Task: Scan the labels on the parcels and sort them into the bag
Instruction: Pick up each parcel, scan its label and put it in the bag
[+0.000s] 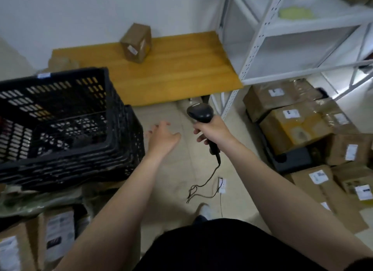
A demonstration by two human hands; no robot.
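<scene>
Parcels (pixel 298 125) piled on the floor (pixel 173 176) at right: brown boxes with white labels. Pile is cut off by the right edge, label text too blurred to read. More boxes (pixel 58 232) near left, cut off by the bottom edge. One small box (pixel 136 42) sits alone on the far wooden board (pixel 171 73), by the wall.

Black crate (pixel 115 109) at left, tilted, nested in a second one; contents hard to make out through the slots. Greenish crumpled material (pixel 40 202) under it, can't tell if it's a bag. White rack (pixel 260 38) far right, standing over the pile's far end.

Left hand (pixel 163 137) is out over the floor between crate and scanner (pixel 199 113), fingers loosely spread, holding nothing. Right hand (pixel 212 129) is wrapped round the scanner's handle, head pointing far, cable (pixel 207 178) dangling toward the floor.
</scene>
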